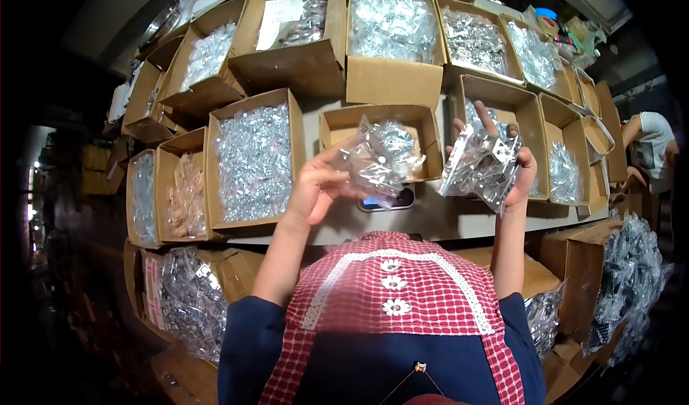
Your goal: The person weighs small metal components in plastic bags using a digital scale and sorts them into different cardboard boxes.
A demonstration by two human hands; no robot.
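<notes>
My left hand (314, 189) is closed, pinching a clear plastic bag (373, 166) by its left side. Small pieces of hardware show through that bag, too blurred to name. Opposite it, my right hand (525, 171) grips a clear bag of shiny metal parts (479, 162), its fingers partly behind the plastic; whether this is one bag or more I cannot tell. Between the hands stands a small cardboard box (337, 120) with bagged silvery pieces (396, 141) inside. A dark-topped device with a lit blue display (387, 199) sits before this box, partly covered by the left bag.
Open cardboard boxes of bagged metal hardware ring the table (445, 222), among them a wide left box (291, 118) and a tall back box (393, 82). Brownish bags (188, 197) fill another. More bags (192, 297) lie lower left. Another person (654, 146) is at the far right.
</notes>
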